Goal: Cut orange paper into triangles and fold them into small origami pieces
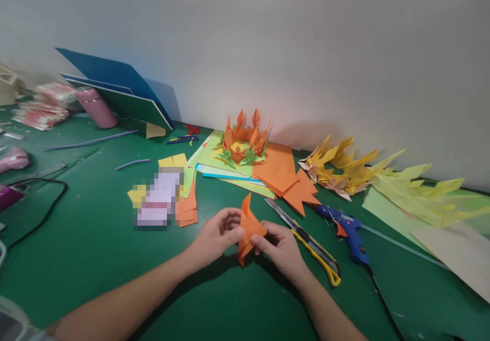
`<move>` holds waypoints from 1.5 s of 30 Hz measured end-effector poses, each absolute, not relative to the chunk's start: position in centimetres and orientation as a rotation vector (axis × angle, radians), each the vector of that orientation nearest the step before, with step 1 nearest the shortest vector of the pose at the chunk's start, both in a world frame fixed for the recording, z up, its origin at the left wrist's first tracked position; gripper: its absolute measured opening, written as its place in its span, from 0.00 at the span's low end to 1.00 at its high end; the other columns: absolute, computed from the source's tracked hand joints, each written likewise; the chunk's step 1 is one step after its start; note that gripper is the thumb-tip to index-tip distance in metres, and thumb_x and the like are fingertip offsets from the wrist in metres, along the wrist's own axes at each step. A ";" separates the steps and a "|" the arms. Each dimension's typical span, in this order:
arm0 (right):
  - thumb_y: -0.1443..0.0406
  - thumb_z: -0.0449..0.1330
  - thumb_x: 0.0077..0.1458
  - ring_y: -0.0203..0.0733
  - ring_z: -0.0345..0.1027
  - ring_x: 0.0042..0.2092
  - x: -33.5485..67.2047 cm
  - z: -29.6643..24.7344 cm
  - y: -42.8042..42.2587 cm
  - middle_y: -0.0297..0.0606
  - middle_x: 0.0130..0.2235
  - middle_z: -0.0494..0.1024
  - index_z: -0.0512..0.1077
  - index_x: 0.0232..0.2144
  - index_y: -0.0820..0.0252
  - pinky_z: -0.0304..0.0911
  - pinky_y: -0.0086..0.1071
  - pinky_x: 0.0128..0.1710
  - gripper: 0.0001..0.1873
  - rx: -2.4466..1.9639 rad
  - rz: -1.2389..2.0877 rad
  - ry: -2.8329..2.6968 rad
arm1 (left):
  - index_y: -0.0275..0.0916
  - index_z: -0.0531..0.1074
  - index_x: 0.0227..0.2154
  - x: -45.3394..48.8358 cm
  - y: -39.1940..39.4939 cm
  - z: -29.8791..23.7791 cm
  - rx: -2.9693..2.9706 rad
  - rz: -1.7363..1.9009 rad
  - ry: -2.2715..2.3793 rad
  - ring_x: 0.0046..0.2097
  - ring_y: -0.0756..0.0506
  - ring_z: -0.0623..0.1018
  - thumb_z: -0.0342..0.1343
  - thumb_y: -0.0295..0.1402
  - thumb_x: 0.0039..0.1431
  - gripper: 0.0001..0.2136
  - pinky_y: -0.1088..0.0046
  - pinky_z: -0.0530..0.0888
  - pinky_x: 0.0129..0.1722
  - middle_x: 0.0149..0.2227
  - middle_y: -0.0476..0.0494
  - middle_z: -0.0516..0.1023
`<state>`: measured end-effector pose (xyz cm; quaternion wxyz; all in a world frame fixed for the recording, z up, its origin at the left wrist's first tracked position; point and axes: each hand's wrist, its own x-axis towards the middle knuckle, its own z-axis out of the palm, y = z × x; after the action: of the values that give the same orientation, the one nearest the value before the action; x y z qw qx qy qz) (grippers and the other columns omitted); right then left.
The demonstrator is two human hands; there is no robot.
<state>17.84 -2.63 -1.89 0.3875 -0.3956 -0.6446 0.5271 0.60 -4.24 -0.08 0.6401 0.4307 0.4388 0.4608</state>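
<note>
A folded piece of orange paper (250, 222) is held above the green table, its curved tip pointing up. My left hand (225, 230) pinches its left side, thumb in front. My right hand (277, 244) grips the lower right side, with the thumb pressed on the front face. The fingers behind the paper are partly hidden. To the right of my right hand lies a yellow-handled utility knife (314, 249), its blade end pointing up and left. Beyond the paper stands a crown of folded orange paper (245, 144) with green leaf shapes at its base.
A blue hot glue gun (350, 234) with a cord lies right of the knife. Yellow folded-paper crown pieces (340, 162) stand behind it. Orange sheets (279, 165) and coloured paper lie at the back. A pink bottle (95, 107) leans near blue boards (115, 75) at the left.
</note>
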 end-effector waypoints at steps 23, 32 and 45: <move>0.51 0.62 0.44 0.32 0.57 0.20 17.4 -2.1 -2.2 0.33 0.25 0.71 0.70 0.33 0.59 0.56 0.27 0.17 0.20 -1.113 1.402 -1.417 | 0.39 0.69 0.37 0.3 -3.9 1.4 1.012 1.015 1.303 0.41 0.42 0.77 0.64 0.35 0.40 0.18 0.66 0.73 0.40 0.38 0.45 0.78; 0.55 0.61 0.45 0.32 0.58 0.18 17.8 -2.6 -1.9 0.30 0.19 0.68 0.75 0.35 0.60 0.54 0.27 0.17 0.17 -1.110 1.426 -1.263 | 0.38 0.70 0.30 -0.5 -3.4 0.3 0.950 1.074 1.262 0.31 0.49 0.72 0.60 0.34 0.42 0.11 0.75 0.67 0.31 0.28 0.50 0.74; 0.67 0.55 0.54 0.35 0.71 0.27 18.2 -2.4 -2.4 0.41 0.46 0.77 0.77 0.33 0.53 0.62 0.27 0.18 0.11 -0.877 1.117 -1.451 | 0.38 0.71 0.30 -1.2 -3.2 1.3 0.946 1.316 1.260 0.35 0.47 0.71 0.61 0.47 0.43 0.18 0.75 0.71 0.28 0.34 0.45 0.71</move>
<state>18.21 -2.42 -2.42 0.5273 -0.3670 -0.6072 0.4675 -1.20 -3.16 1.31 0.5181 0.3942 0.5250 0.5483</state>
